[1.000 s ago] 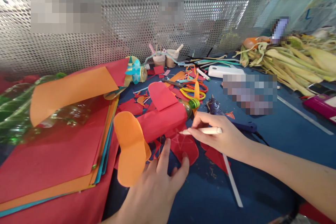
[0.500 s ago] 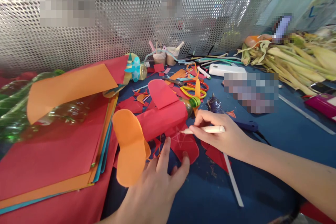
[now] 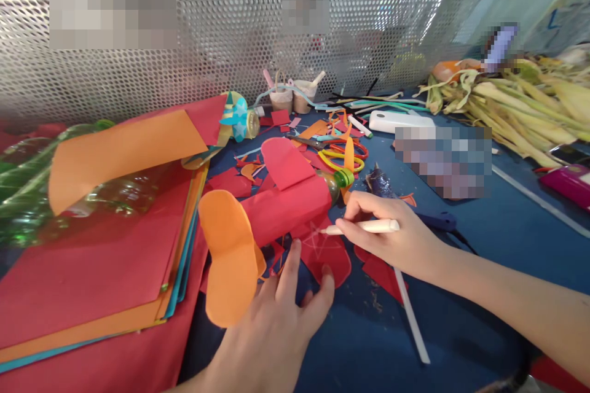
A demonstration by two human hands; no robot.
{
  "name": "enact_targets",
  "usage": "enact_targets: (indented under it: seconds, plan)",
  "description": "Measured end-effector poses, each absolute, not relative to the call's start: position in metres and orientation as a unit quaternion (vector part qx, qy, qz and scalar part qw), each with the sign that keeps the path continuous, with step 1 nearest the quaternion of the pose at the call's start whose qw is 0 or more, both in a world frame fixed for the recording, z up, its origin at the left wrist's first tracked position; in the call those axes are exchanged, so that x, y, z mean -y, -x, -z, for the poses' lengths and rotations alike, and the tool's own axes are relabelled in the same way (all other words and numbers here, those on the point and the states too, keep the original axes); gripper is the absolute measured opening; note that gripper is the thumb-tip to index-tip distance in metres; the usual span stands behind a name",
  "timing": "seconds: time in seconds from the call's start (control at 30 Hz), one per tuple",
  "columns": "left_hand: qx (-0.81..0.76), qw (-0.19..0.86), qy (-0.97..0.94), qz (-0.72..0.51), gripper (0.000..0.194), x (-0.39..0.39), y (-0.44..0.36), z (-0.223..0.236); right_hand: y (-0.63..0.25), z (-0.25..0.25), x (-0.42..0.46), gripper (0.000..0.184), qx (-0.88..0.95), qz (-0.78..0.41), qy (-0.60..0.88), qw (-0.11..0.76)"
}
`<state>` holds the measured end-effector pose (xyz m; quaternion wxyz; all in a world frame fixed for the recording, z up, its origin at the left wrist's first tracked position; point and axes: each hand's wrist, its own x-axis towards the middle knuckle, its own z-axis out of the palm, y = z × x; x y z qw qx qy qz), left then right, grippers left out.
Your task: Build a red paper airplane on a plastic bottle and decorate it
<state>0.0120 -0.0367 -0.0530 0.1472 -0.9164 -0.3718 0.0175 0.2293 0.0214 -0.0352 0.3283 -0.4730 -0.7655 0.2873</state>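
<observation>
My right hand (image 3: 391, 233) is closed around a white marker (image 3: 378, 226), its tip on a red paper wing (image 3: 329, 258). Pale lines like a star show on that wing. With fingers spread, my left hand (image 3: 276, 319) rests its thumb on the wing's lower edge and its index fingertip near the left edge. The wing joins a bottle wrapped in red paper (image 3: 286, 212), which lies on its side with its green cap (image 3: 343, 177) to the right. Another red wing (image 3: 286, 163) stands up from its far side. An orange rounded paper piece (image 3: 228, 258) covers its left end.
Stacked coloured paper (image 3: 101, 276) and green plastic bottles (image 3: 27, 190) lie left. Behind the wrapped bottle are scissors (image 3: 341, 156), paper scraps and two small pots (image 3: 281, 98). A blue glue gun (image 3: 433, 218), a white strip (image 3: 412, 319) and dried husks (image 3: 498, 110) are right.
The marker tip has shifted slightly to the right on the red wing, and the pale star lines look a little clearer. My left hand stays in place.
</observation>
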Motion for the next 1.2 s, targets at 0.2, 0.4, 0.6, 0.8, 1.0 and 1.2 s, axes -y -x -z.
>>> enact_targets:
  seconds: [0.2, 0.4, 0.6, 0.8, 1.0, 1.2]
  plan:
    - [0.375, 0.151, 0.915, -0.015, 0.061, 0.0359, -0.0136, 0.0545, -0.2285, 0.0367, -0.0228, 0.024, 0.762, -0.295, 0.475, 0.326]
    - [0.374, 0.158, 0.913, -0.017, 0.060, 0.0364, -0.0124, 0.0533, -0.2269, 0.0345, -0.0218, 0.025, 0.754, -0.308, 0.484, 0.320]
    - [0.376, 0.161, 0.913, -0.017, 0.060, 0.0363, -0.0130, 0.0524, -0.2272, 0.0346, -0.0217, 0.025, 0.756, -0.306, 0.483, 0.320]
    - [0.380, 0.158, 0.911, -0.014, 0.062, 0.0364, -0.0128, 0.0525, -0.2276, 0.0362, -0.0213, 0.024, 0.758, -0.304, 0.482, 0.319]
    - [0.376, 0.156, 0.913, -0.011, 0.062, 0.0364, -0.0121, 0.0519, -0.2268, 0.0362, -0.0224, 0.023, 0.757, -0.307, 0.481, 0.320]
    - [0.377, 0.156, 0.913, -0.014, 0.060, 0.0343, -0.0148, 0.0516, -0.2269, 0.0353, -0.0219, 0.023, 0.759, -0.306, 0.479, 0.318]
